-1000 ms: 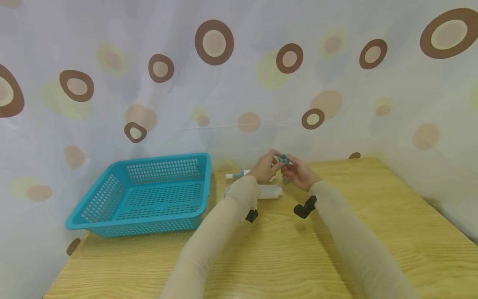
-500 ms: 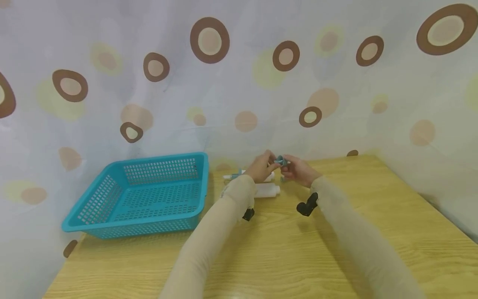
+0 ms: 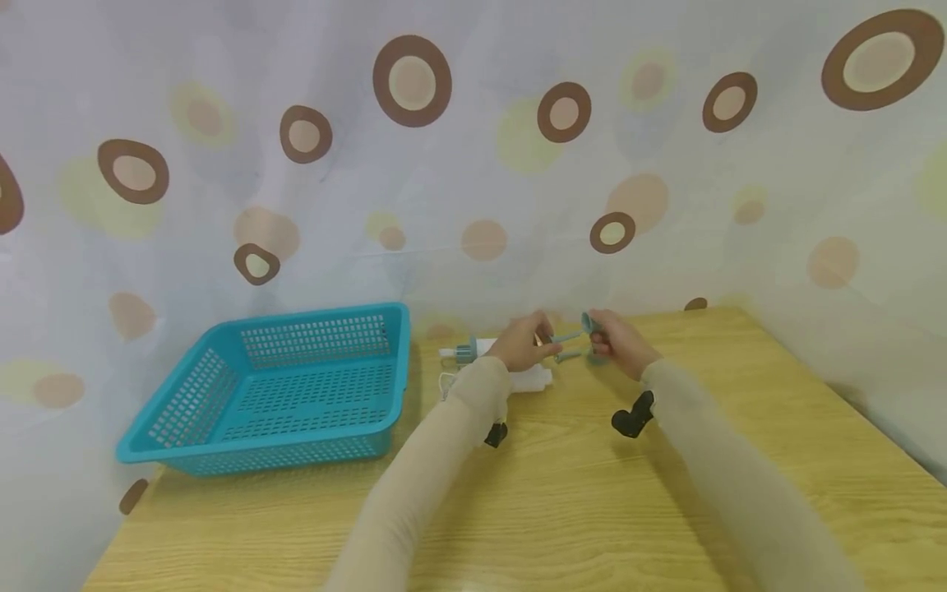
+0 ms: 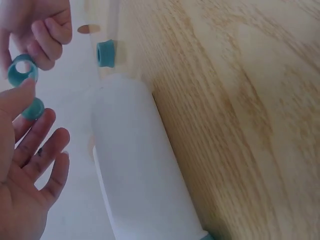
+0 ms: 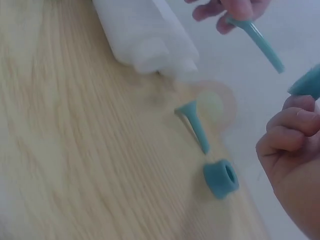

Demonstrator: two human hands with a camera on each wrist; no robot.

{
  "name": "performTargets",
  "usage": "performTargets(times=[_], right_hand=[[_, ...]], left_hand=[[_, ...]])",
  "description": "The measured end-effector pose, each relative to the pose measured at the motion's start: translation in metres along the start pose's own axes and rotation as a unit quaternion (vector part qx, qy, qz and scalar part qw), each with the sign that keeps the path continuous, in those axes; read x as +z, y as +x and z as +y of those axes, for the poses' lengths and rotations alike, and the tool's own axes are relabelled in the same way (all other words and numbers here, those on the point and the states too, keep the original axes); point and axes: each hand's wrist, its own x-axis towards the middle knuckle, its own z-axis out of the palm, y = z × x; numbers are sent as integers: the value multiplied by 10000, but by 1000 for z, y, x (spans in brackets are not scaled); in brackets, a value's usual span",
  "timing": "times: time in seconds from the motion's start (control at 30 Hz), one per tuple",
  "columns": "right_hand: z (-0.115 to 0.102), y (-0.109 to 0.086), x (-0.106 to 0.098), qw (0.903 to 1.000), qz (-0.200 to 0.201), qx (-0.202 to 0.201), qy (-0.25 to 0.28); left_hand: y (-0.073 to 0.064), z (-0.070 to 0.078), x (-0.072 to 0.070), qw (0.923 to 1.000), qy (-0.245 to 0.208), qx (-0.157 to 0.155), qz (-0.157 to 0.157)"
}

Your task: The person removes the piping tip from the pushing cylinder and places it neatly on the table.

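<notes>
My left hand (image 3: 524, 341) pinches a thin teal stem by its flared end; the stem (image 5: 262, 45) points toward my right hand (image 3: 623, 344). A teal ring-shaped cap (image 5: 307, 84) sits between the right hand's thumb and fingers, its hollow opening (image 4: 22, 71) visible in the left wrist view. A small gap separates stem and cap in the right wrist view. Below the hands, a second teal stem (image 5: 196, 125) with a flared end lies on the table close to a second teal collar (image 5: 220, 179).
White bottles (image 4: 137, 160) lie side by side beneath and beside the left hand, one with a teal-grey neck piece (image 3: 464, 353). A blue perforated basket (image 3: 296, 448) stands on the left of the wooden table (image 3: 562, 510). A patterned curtain (image 3: 481, 164) hangs behind.
Stem and cap were together between both hands; now they are apart. My right hand has moved right with the cap, uncovering the second stem and collar on the table.
</notes>
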Motion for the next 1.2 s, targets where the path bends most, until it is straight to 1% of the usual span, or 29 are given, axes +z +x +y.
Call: performTargets(times=[0.03,0.1,0.2,0.27,0.33,0.47,0.57,0.63,0.73,0.9,0.97,1.07,1.13,1.2], right_hand=[[2,-2,-3,9994,84,-79,-317],[5,-6,-9,9953,275,-170,-909],[10,-12,-17,9882,417,-190,-1465],[11,-15,-21,9838,430,-89,-1736],[13,-17,-24,9783,414,70,-2030],[16,-21,-30,9589,324,508,-2773],[22,-21,-31,9439,154,681,-3228],[26,-22,-30,9387,56,748,-3366],[29,-23,-28,9279,17,780,-3645],[26,-26,-24,9118,155,922,-4000],[25,-27,-23,9081,239,946,-4073],[26,-27,-22,9033,283,973,-4168],[26,-26,-20,9015,258,933,-4219],[27,-25,-17,9006,219,869,-4254]], left_hand=[[0,1,2,10000,56,-13,-24],[1,3,4,9995,308,-38,-67],[3,6,7,9969,761,-94,-152],[4,7,9,9939,1076,-121,-206],[5,7,12,9918,1250,-177,-184],[7,6,20,9842,1765,-104,-46],[7,5,27,9755,2199,37,-21],[8,6,32,9713,2376,50,-69],[9,6,39,9658,2590,33,-138],[9,7,46,9577,2865,205,-170],[8,7,47,9545,2968,216,-193],[6,7,49,9511,3074,152,-273],[5,7,49,9498,3112,111,-311],[4,6,49,9502,3101,62,-300]])
